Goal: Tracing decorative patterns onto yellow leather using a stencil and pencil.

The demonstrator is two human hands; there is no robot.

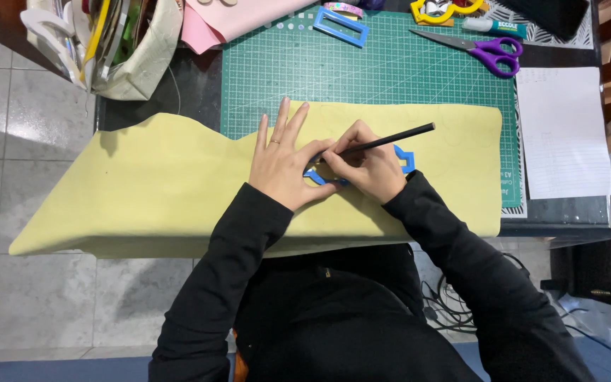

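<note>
Pale yellow foam sheet (178, 191) lies across the near edge of the green cutting mat (362, 71), its left end hanging well past the table's left edge. On the sheet, near the middle of the mat's near edge, a blue plastic stencil (406, 159) lies flat, mostly hidden under the hands. The left hand (284, 166) is spread wide, fingers pointing toward the far edge, palm pressing the stencil's left part down. The right hand (369, 166) is closed around a black pencil (390, 140); the pencil's long axis runs from its tip, down between the two hands at the stencil's edge, up and out toward the mat's right edge. The stencil reaches rightward from under the right hand, so that hand is nearer its free end. Purple scissors (486, 49) lie at the mat's far right corner.
</note>
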